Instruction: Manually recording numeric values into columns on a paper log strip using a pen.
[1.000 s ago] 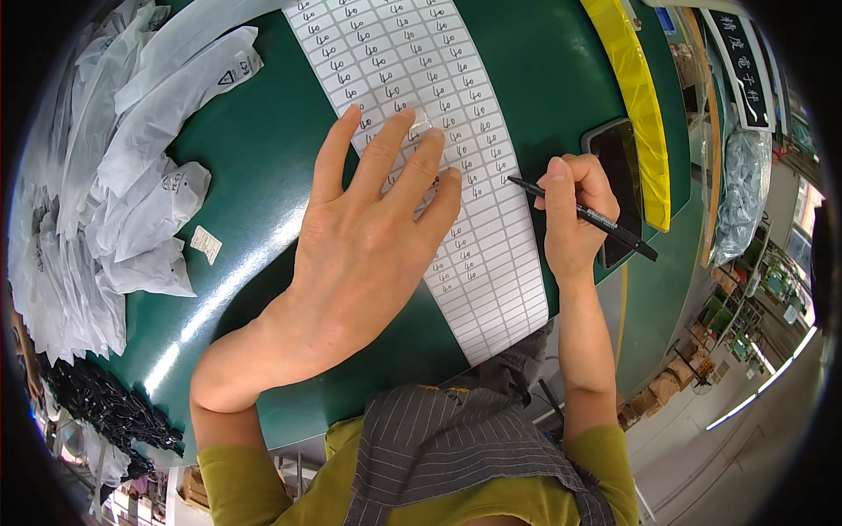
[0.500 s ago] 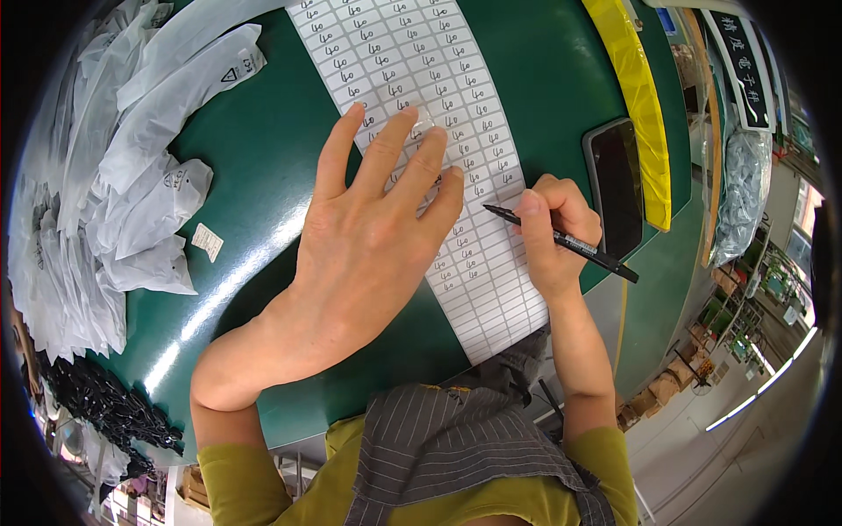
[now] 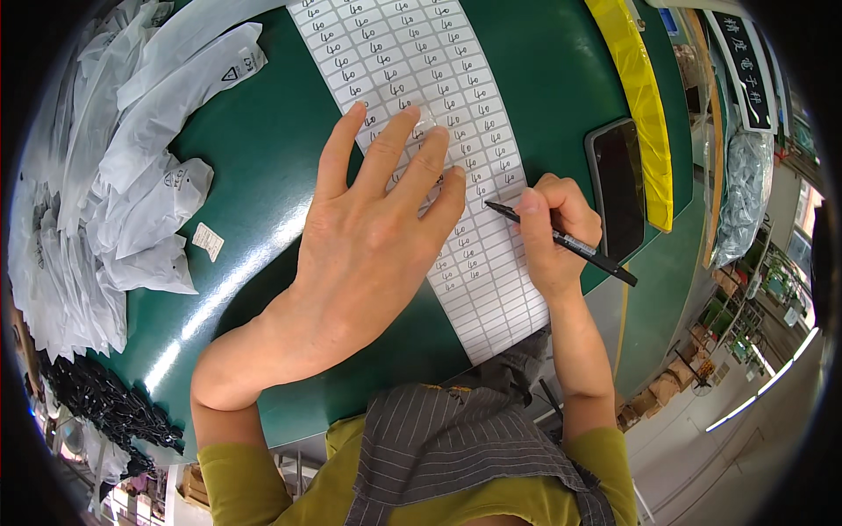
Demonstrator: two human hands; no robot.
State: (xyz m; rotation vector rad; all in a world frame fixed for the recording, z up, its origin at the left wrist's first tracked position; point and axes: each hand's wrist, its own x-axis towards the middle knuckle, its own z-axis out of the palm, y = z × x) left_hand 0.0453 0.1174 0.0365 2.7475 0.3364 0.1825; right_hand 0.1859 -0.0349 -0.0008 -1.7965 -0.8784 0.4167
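In the head view, the right hand (image 3: 559, 232), fingers clamped on a black pen (image 3: 599, 259), seems to be marking the label sheet (image 3: 502, 307) on the worktop (image 3: 539, 79), the left hand (image 3: 361, 241) lies across it, fingers apart, and the next stroke calls for steadiness.

On the white label sheet (image 3: 482, 158), we can read one short handwritten number repeated in dark ink, cell after cell, running nearer the person in the two left columns than in the two right ones. We see fine pale lettering along the black pen (image 3: 607, 264), too small to read, and tiny print on a small pale tag (image 3: 207, 242). We also make out a triangular symbol beside printed characters on a clear plastic bag (image 3: 197, 88), and large pale characters on a dark panel (image 3: 738, 70).
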